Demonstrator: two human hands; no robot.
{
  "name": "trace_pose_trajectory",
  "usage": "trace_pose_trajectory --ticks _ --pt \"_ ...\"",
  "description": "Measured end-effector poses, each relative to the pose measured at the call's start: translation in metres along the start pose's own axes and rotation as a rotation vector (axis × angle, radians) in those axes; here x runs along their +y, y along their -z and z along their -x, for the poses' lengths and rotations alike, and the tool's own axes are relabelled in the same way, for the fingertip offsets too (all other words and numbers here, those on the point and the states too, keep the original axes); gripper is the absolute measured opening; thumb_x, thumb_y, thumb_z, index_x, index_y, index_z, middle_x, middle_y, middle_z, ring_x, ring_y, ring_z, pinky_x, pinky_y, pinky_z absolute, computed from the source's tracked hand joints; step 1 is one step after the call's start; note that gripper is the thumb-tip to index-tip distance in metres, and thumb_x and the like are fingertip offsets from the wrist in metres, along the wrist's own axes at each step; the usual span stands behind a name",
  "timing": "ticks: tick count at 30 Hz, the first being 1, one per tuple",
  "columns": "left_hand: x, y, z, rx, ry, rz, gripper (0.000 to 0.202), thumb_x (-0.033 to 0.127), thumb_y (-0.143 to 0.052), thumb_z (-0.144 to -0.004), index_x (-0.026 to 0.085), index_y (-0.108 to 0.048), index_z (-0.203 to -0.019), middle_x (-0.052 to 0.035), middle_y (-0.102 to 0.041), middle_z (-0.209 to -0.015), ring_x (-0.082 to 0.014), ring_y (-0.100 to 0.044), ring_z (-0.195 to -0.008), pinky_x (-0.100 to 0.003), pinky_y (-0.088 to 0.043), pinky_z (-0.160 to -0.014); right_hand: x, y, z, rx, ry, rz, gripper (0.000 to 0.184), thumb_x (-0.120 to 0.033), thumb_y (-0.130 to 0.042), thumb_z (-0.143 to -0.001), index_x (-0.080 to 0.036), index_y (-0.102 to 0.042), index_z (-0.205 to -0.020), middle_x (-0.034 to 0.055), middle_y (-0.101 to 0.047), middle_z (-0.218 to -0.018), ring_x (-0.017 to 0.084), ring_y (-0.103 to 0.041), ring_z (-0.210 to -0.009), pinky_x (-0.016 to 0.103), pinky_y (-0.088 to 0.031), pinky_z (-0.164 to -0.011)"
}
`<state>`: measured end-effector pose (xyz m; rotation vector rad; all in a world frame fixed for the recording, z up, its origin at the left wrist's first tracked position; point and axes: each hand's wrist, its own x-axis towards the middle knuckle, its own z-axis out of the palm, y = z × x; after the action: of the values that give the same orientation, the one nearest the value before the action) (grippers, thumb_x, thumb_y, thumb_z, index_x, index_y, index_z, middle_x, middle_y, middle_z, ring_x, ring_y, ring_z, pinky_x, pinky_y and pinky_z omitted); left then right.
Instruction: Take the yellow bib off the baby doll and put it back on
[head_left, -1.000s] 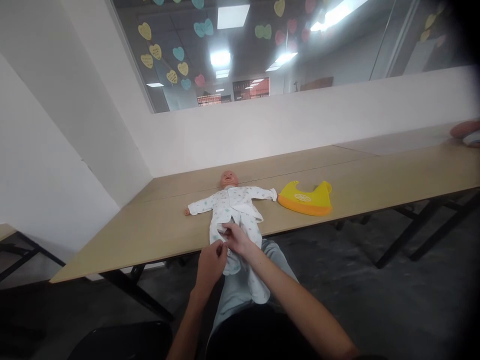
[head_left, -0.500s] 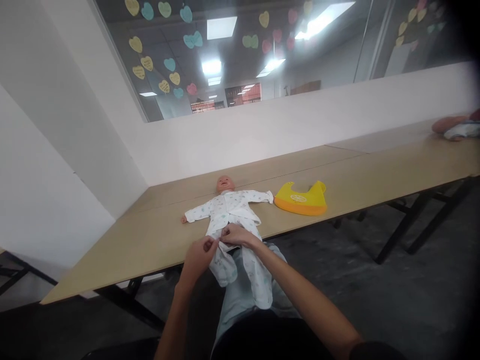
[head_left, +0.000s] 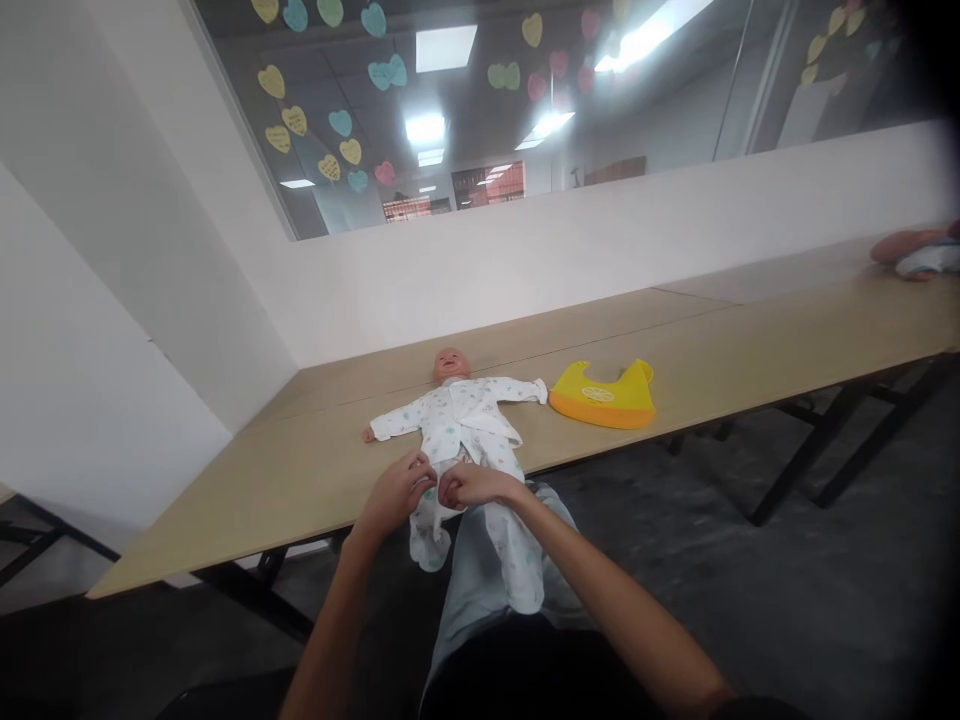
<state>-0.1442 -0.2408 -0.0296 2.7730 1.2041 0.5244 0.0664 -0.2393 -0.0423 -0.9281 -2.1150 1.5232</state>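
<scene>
A baby doll (head_left: 452, 362) lies on its back on the long wooden table (head_left: 712, 350), arms spread, dressed in a white printed sleepsuit (head_left: 461, 418). Its trouser legs hang over the table's front edge onto my lap. My left hand (head_left: 395, 491) and my right hand (head_left: 469, 485) meet at the waist of the suit's trousers, each pinching the fabric there. A yellow and orange silicone bib (head_left: 604, 396) lies on the table just right of the doll's arm.
A white wall with a window of paper hearts runs behind the table. At the table's far right lies another doll or bundle (head_left: 915, 250), partly cut off. Black table legs (head_left: 817, 450) stand on the dark floor to my right.
My hands have slid slightly toward me along the trousers' waist, and the left trouser leg hangs a little lower. The camera shifted a little. The bib has not moved.
</scene>
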Motion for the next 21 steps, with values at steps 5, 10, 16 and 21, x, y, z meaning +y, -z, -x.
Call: trace_pose_trajectory --ticks 5,10,16,21 --pt "0.002 0.005 -0.001 -0.058 -0.056 0.03 0.026 0.015 -0.05 -0.096 0.023 -0.069 -0.112 -0.0072 -0.058 -0.117 -0.0212 -0.056 -0.11 -0.034 -0.046 -0.098 -0.001 0.003 0.002 -0.071 0.098 0.281 0.013 -0.004 -0.054 -0.077 -0.011 -0.064 -0.073 -0.0051 -0.053 -0.063 0.007 -0.044 -0.062 0.021 -0.035 -0.062" --pt "0.0 0.012 -0.003 -0.108 -0.108 -0.082 0.03 0.012 -0.053 -0.094 0.026 -0.073 -0.111 -0.0086 -0.054 -0.127 -0.0234 -0.057 -0.107 -0.039 -0.048 -0.095 -0.002 -0.01 0.01 0.106 0.082 0.438 0.005 -0.018 -0.067 -0.085 -0.014 -0.07 -0.086 0.0 -0.064 -0.079 0.012 -0.055 -0.074 0.024 -0.04 -0.072" --pt "0.001 0.02 -0.017 -0.007 -0.213 -0.014 0.012 0.02 -0.057 -0.097 0.022 -0.068 -0.094 -0.0072 -0.055 -0.135 -0.0247 -0.053 -0.123 -0.041 -0.041 -0.108 -0.002 -0.022 0.018 0.485 0.193 0.583 0.007 -0.019 -0.066 -0.087 -0.013 -0.067 -0.085 0.0105 -0.063 -0.103 0.023 -0.056 -0.11 0.034 -0.044 -0.098" --pt "0.0 0.029 -0.027 0.003 -0.194 0.046 0.012 0.025 -0.052 -0.1 0.022 -0.064 -0.102 -0.0051 -0.067 -0.108 -0.0219 -0.059 -0.107 -0.036 -0.045 -0.097 0.009 -0.021 0.009 0.561 0.364 0.527 0.005 -0.012 -0.055 -0.083 -0.016 -0.054 -0.081 0.0058 -0.059 -0.098 0.016 -0.055 -0.097 0.027 -0.043 -0.09"
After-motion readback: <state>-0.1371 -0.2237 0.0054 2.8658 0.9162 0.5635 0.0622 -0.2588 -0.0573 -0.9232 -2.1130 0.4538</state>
